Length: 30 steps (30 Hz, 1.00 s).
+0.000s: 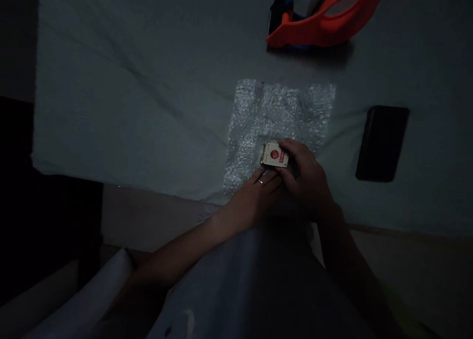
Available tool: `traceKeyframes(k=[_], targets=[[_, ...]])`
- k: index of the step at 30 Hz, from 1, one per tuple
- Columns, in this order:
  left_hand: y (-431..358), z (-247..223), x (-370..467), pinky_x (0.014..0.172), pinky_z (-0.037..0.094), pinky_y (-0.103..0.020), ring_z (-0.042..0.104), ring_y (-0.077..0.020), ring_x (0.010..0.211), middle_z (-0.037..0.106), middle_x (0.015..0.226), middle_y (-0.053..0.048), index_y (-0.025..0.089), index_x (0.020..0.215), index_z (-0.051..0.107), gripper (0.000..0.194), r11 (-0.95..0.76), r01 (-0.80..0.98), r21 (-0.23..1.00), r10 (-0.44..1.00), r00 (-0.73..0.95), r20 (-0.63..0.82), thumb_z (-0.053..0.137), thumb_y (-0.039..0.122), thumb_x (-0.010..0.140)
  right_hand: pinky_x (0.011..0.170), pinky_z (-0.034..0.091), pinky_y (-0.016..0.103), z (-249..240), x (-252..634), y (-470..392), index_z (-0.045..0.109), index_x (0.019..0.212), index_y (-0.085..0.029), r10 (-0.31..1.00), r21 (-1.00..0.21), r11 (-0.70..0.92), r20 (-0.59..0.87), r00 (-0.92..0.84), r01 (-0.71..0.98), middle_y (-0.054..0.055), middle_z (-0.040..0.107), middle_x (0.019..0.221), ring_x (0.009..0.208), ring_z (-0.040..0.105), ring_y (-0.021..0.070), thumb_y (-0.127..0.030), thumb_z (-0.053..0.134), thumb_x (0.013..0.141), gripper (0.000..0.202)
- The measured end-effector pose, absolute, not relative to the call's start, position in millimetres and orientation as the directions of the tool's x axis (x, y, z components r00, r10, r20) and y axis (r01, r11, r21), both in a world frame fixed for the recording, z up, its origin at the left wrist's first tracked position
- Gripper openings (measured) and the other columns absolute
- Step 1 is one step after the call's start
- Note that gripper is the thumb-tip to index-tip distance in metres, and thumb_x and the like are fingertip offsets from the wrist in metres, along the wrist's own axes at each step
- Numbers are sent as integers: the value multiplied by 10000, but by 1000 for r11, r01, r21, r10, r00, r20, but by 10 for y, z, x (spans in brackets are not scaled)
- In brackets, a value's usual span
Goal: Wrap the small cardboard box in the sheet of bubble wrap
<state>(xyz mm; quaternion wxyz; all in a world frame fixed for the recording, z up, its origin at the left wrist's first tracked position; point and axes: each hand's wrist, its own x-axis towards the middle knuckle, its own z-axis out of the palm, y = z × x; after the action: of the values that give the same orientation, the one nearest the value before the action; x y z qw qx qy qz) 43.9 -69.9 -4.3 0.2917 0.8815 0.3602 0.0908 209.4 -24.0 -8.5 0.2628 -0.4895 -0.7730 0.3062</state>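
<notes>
A small cream box with a red round emblem and a red band (pixel 275 154) is over a sheet of bubble wrap (pixel 244 132). My right hand (pixel 308 179) grips the box at its right end, fingers on the far side and thumb on the near side. Close to the box's near edge lies my left hand (pixel 256 193), its fingers stretched out and a ring on one of them. Whether those fingertips touch the box or only the wrap is hard to make out in the dim light.
An orange and blue tape dispenser (pixel 318 31) stands at the far side of the table. To the right lies a black phone-like slab (pixel 383 143). A pale, creased cloth (pixel 129 112) covers the table, whose near edge runs just in front of my body.
</notes>
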Motion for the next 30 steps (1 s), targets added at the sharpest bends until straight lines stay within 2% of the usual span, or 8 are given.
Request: traceKeyframes(k=[4,9,14,17,20,22,25,30], targets=[[-699,20,413,1164,352,-486,459,-279,1335,570,1319,-150,98,1253,554,334,-543,573,614,693,718,-57,434,179,953,1067,470,491,-123,2133,-279,469,1375,-231,928,-724,327,123,-352,607,115,570,1359,1294,524,273,-210,585,850,539],[-744,141,264,1113,435,-449,443,-295,1334,502,1389,-167,80,1296,532,373,-462,633,622,763,641,-86,463,145,936,969,550,433,-165,2202,-336,415,1410,-269,958,-795,175,3,-285,580,94,574,1364,1200,603,243,-214,587,853,586],[-714,177,147,1089,464,-441,495,-275,1267,554,1318,-166,64,1294,528,411,-446,660,604,763,633,-128,518,78,884,1023,510,466,-199,2193,-301,433,1398,-253,941,-767,255,57,-333,589,106,591,1339,1242,571,251,-185,570,865,554],[-661,218,143,1021,514,-411,556,-255,1179,613,1230,-140,78,1202,588,313,-464,654,597,761,640,-110,507,98,900,987,535,461,-123,2216,-305,431,1400,-229,946,-753,268,89,-311,601,135,560,1356,1263,547,268,-251,608,859,570],[-607,304,147,873,562,-373,626,-220,986,672,1063,-107,105,1071,634,215,-446,684,577,793,601,-99,476,130,928,897,573,427,70,2295,-385,551,1263,-227,962,-741,255,129,-240,621,119,617,1244,1155,608,263,-337,615,867,416],[-564,361,149,809,559,-355,635,-205,915,682,998,-93,118,1039,635,199,-438,702,561,820,568,-71,469,141,933,852,580,397,205,2353,-454,612,1122,-238,945,-734,290,117,-307,615,76,674,1090,1020,659,230,-345,543,912,246],[-471,395,163,786,543,-329,626,-193,906,681,967,-81,132,1029,627,189,-445,695,565,848,530,15,462,148,938,813,583,388,292,2394,-502,598,1110,-238,902,-700,359,88,-423,618,67,691,1042,973,670,231,-412,571,892,281],[-252,306,205,869,530,-337,609,-201,992,657,1029,-106,132,931,605,105,-385,689,614,916,368,160,533,208,923,807,558,362,175,2321,-352,618,893,-244,957,-728,281,163,-240,625,29,706,933,911,675,193,-250,567,902,52]])
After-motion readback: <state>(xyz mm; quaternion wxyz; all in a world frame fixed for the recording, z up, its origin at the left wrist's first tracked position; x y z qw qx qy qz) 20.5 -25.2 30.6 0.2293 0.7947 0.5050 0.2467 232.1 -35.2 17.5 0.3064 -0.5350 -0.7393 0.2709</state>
